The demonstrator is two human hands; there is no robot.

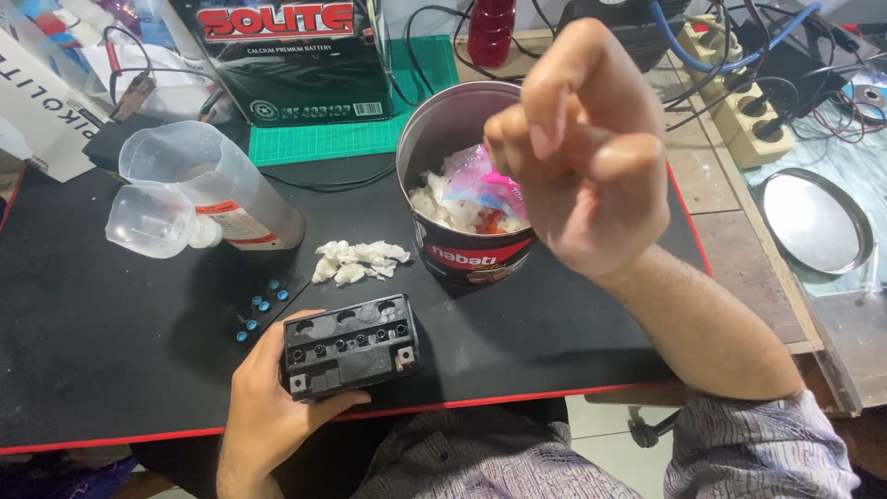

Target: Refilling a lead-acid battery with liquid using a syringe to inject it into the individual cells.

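Small black battery (pixel 349 346) at near edge of black mat (pixel 111 351), left hand (pixel 268 407) clasping its side, steadying it with open cell holes up. Right hand (pixel 582 152) raised over round tin (pixel 462 176), fingers curled closed; whether anything pinched, cannot tell. Crumpled tissue (pixel 358 261) and blue caps (pixel 261 307) just beside battery, within reach.

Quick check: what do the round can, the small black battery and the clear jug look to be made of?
Round can: likely metal, with a dull grey sheen inside. Small black battery: matte, scuffed plastic casing, it seems, held by the left hand. Clear jug: translucent plastic, faintly cloudy.
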